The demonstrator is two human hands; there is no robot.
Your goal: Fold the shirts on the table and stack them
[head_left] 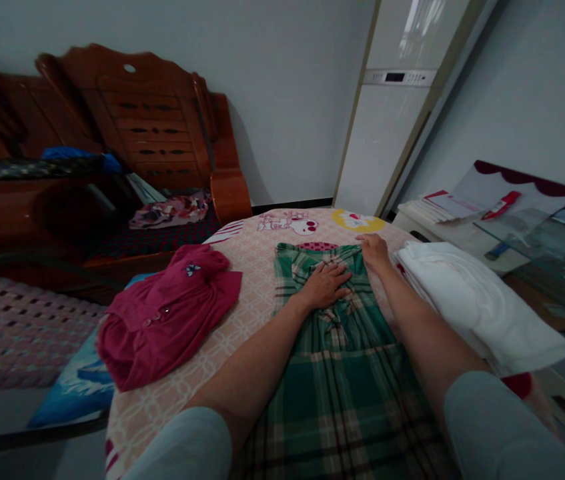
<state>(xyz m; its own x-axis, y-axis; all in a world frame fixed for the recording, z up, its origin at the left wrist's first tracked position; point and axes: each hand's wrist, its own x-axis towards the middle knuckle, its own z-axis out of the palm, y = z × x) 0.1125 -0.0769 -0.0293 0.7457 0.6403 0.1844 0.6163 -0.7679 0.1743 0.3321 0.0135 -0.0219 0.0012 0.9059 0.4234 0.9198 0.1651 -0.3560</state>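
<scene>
A green plaid dress (329, 387) lies lengthwise on the round table, its narrow upper part at the far end and a seam across its middle. My left hand (326, 285) rests flat on the creased upper part, fingers spread. At the dress's far right corner, my right hand (375, 252) has its fingers closed on the edge of the fabric. Left of the dress lies a dark pink buttoned top (175, 310), loosely folded. Folded white cloth (477, 300) sits to the right, beside my right forearm.
A patterned pink tablecloth (257, 280) covers the table. Behind it on the left stands a carved wooden sofa (147, 120). A pink woven chair (22, 327) with a blue cushion (79, 380) is at left. On the right is a cabinet with papers (449, 203) and a glass shelf (537, 247).
</scene>
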